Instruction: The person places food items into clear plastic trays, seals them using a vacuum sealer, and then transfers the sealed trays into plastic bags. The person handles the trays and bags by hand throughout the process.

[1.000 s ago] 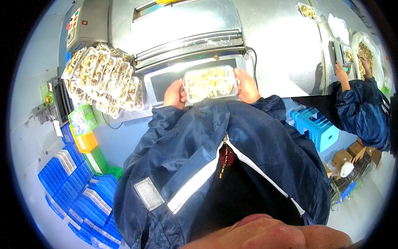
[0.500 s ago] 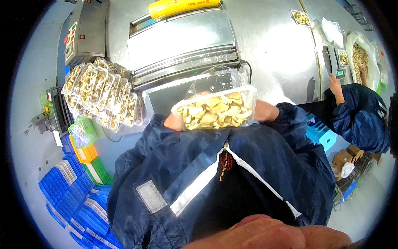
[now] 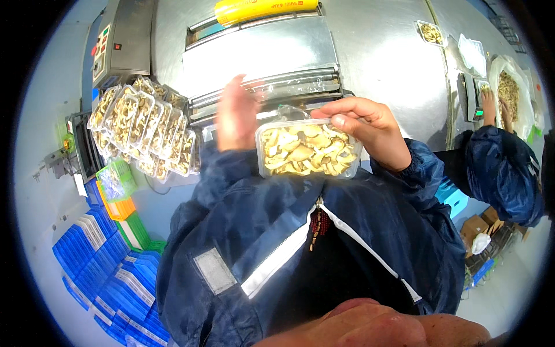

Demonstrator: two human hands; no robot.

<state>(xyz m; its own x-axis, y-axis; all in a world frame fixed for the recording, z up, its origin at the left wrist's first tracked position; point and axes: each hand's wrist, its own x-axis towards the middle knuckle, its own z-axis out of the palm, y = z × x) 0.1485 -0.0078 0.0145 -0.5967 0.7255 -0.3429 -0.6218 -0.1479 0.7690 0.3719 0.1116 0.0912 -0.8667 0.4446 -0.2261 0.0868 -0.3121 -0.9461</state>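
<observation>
A clear plastic tray of sliced mushrooms [image 3: 306, 151] is held up close against my jacket front, its filled face toward me. My right hand [image 3: 373, 128] grips its upper right edge, with the thumb in front and the fingers along the top. At the tray's upper left, my left hand [image 3: 236, 118] is raised and smeared by motion, so its fingers cannot be made out. Some crumpled clear film [image 3: 289, 113] shows behind the tray's top edge. Beyond both hands lies a film-wrapping machine [image 3: 260, 55] with a flat metal plate and rollers.
Several filled mushroom trays [image 3: 141, 124] are piled at the left, beside a metal control box [image 3: 122, 46]. A yellow film roll [image 3: 266, 8] lies at the back. Blue crates [image 3: 110, 254] stack at lower left. On the right, a co-worker's sleeve [image 3: 502, 168] reaches toward a large mushroom bag [image 3: 509, 92].
My left hand has come out from behind the tray and swung up and away. My right hand has moved onto the tray's upper right edge. The film above the tray has sunk behind it.
</observation>
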